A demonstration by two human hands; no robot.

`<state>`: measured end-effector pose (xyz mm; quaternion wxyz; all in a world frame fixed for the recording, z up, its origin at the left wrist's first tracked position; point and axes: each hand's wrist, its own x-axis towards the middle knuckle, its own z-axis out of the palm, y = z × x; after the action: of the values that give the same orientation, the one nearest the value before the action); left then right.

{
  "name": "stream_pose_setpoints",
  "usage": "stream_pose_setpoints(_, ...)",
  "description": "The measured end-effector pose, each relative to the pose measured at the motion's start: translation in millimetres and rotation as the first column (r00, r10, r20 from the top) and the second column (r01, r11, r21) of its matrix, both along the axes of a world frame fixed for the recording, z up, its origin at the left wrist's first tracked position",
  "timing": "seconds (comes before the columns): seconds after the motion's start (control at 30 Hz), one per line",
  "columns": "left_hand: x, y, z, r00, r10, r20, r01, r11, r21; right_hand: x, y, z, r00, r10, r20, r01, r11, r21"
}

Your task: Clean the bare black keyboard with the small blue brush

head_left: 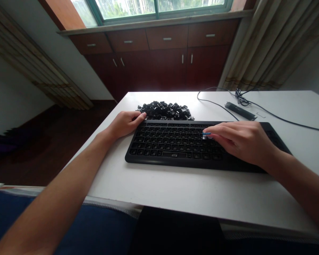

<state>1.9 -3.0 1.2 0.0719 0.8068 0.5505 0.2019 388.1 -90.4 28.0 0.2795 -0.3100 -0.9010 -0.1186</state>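
Observation:
A black keyboard [175,160] with its keycaps off lies across the white table, showing rows of bare square key sockets. My left hand [124,123] is closed at its far left corner, thumb along the edge, beside a heap of loose black keycaps [166,110]. Over the keyboard's right-centre keys, my right hand [240,141] pinches a thin blue piece [206,133] between thumb and fingers. Something whitish shows just under that piece, touching or close above the sockets; its kind is too small to make out. My right palm covers part of the keyboard's right side.
Behind the keyboard at right lie a long black key or bar [240,111], a thin bent wire [261,115] and a bundled black cable [240,97]. The white table [154,187] ends at its near edge before my lap. Wooden cabinets [162,71] stand beyond.

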Motion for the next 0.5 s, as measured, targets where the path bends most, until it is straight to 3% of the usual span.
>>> stream_pose_setpoints(0.33,0.9,-0.3,1.2,1.0,-0.004,-0.001,0.004,1.0,0.0,-3.2,-2.0,-2.3,0.994,-0.07,-0.083,0.07,0.998,-0.004)
stream_pose_setpoints(0.5,1.5,-0.5,0.8,1.0,-0.002,0.001,0.002,1.0,0.005,-6.1,-2.2,-4.9,0.975,-0.172,-0.141,0.155,0.981,-0.121)
